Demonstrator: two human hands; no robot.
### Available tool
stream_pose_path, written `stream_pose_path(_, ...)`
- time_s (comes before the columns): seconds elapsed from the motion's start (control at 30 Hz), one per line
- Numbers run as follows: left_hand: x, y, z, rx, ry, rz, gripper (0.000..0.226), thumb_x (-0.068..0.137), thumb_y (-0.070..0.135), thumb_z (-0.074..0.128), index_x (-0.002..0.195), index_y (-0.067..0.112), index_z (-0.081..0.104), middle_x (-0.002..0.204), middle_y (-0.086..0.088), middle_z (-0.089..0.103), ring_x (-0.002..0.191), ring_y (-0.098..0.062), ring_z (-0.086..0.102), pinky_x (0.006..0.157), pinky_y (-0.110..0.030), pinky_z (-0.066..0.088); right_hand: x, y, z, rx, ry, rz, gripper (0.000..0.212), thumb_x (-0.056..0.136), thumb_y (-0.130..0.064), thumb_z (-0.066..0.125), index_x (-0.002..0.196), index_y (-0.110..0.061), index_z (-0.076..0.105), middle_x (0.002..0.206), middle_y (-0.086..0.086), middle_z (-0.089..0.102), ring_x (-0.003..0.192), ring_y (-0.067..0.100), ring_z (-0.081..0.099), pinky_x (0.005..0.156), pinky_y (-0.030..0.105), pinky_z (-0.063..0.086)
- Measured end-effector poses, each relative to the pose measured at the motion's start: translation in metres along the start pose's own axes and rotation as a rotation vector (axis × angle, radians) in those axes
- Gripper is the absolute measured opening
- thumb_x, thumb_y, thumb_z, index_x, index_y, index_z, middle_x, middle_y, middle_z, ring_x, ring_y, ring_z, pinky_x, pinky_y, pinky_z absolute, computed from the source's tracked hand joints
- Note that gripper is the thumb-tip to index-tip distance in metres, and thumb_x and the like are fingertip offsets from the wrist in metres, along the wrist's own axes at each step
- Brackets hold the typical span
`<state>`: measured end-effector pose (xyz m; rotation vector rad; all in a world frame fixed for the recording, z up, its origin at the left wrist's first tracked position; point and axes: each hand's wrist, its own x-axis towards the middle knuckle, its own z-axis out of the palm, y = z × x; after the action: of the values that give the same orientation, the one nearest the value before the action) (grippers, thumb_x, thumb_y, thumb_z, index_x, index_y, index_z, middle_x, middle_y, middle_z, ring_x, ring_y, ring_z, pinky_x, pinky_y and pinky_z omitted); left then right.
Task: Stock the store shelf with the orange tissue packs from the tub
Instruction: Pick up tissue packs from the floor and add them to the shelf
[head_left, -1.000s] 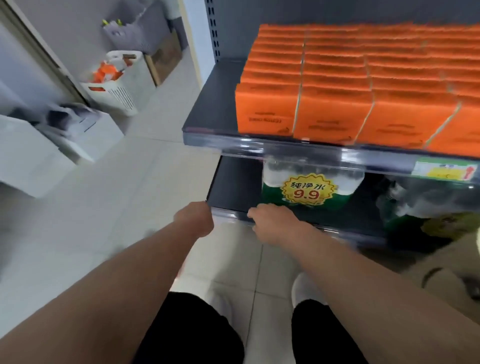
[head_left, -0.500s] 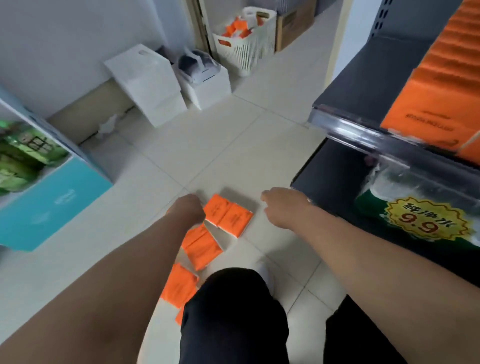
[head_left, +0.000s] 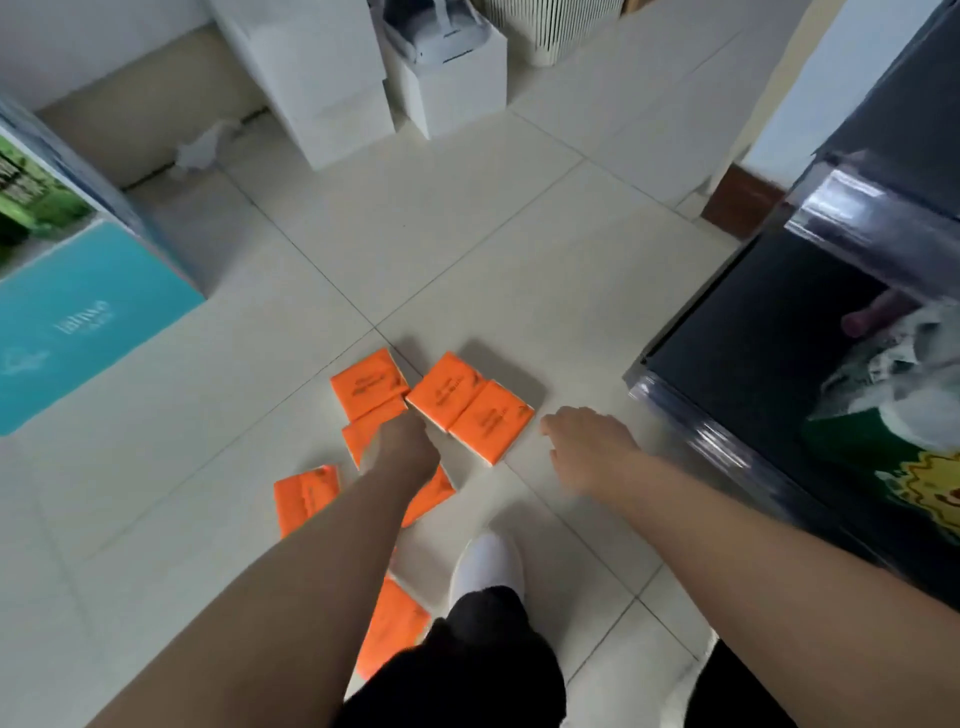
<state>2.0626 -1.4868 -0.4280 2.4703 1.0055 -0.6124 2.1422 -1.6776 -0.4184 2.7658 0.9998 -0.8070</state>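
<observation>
From the head view, orange tissue packs lie scattered flat on the tiled floor, left of the dark lower shelf. The left hand is over one pack with its fingers tucked out of sight, so I cannot tell whether it grips. The right hand hangs just right of the far pair, fingers loosely curled, holding nothing.
</observation>
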Motion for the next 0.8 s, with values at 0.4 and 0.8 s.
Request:
stream_pose_path(0.4, 0.074, 0.007, 0.063, -0.163, 0.133, -0.088, 0.042, 0.088, 0.003, 0.041, 0.124, 0.022, 0.052, 0.116, -0.006, 0.062, 0.102, -0.029, 0.06, 0.068, -0.033, 0.046, 0.107, -0.016, 0.089, -0.133, 0.098, -0.204, 0.048, 0.076, -0.024, 0.068, 0.122, -0.024, 0.057, 0.13, 0.005, 0.049, 0.118, 0.027, 0.05, 0.077, 0.036, 0.045)
stream_pose_path(0.8, 0.095, 0.035, 0.074, -0.181, 0.244, 0.073, 0.048, 0.086, 0.0, 0.045, 0.13, 0.017, 0.049, 0.127, -0.004, 0.054, 0.121, -0.024, 0.046, 0.092, -0.039, 0.044, 0.121, 0.004, 0.096, -0.031, 0.135, -0.034, 0.068, 0.086, -0.028, 0.066, 0.145, -0.017, 0.033, 0.156, 0.007, 0.021, 0.145, 0.024, 0.018, 0.107, 0.044, 0.027)
